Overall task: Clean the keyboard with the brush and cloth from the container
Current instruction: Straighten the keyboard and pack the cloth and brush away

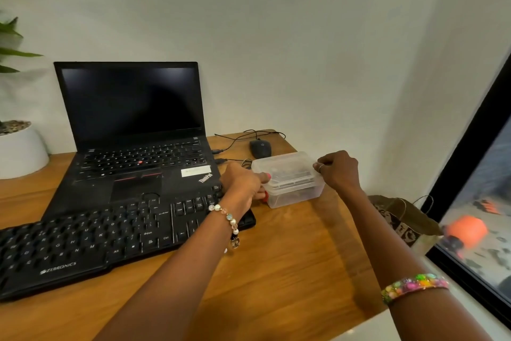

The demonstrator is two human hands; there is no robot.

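Both forearms reach in from the bottom, over the wooden desk (290, 257). Left hand (243, 184), beaded bracelet on the wrist, has its fingers curled around the left end of the clear plastic lidded container (289, 179); right hand (338, 170) pinches the lid's right edge. Whatever's inside is too blurry to make out. That box sits on the desk just right of the black Zebronics keyboard (110, 238), which lies in front of the open black ThinkPad laptop (132, 130). Black mouse (260, 148) is behind the box.
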